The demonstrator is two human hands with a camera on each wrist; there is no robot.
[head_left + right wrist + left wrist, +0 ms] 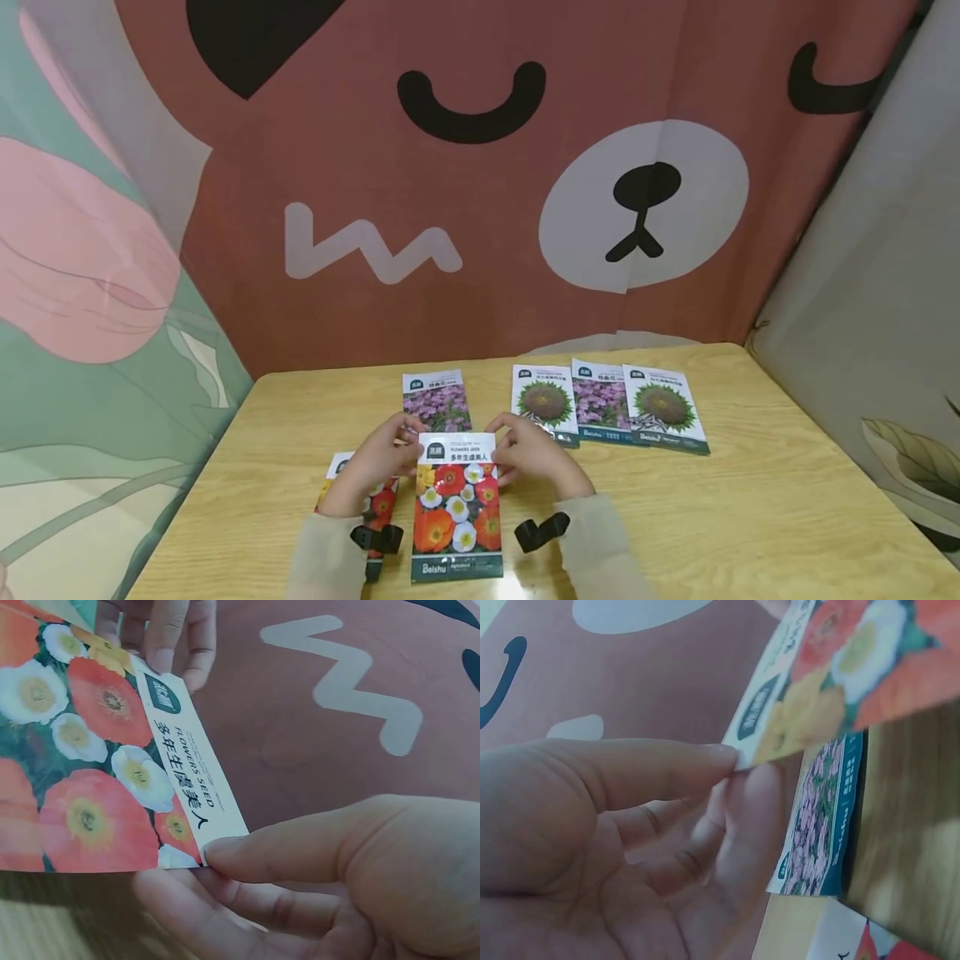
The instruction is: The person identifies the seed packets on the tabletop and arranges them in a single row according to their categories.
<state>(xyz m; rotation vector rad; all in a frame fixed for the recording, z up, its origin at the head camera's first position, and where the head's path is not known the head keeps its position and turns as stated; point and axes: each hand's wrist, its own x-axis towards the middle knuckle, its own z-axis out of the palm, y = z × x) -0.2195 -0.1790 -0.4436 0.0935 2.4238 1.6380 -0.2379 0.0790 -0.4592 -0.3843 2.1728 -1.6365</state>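
Wooden table [750,517], reddish bear-print curtain [495,200], flower-print drape [82,258], greyish leaf-print drape [870,283]

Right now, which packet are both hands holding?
The front centre poppy packet: left hand and right hand pinch its top corners; others aren't held.

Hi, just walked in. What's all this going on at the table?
A person is holding a poppy packet by its top corners, the left hand pinching one and the right hand the other. A second red-flowered packet lies partly hidden beneath the left forearm. A purple packet lies on the table just beyond the hands, and farther right three packets lie close together.
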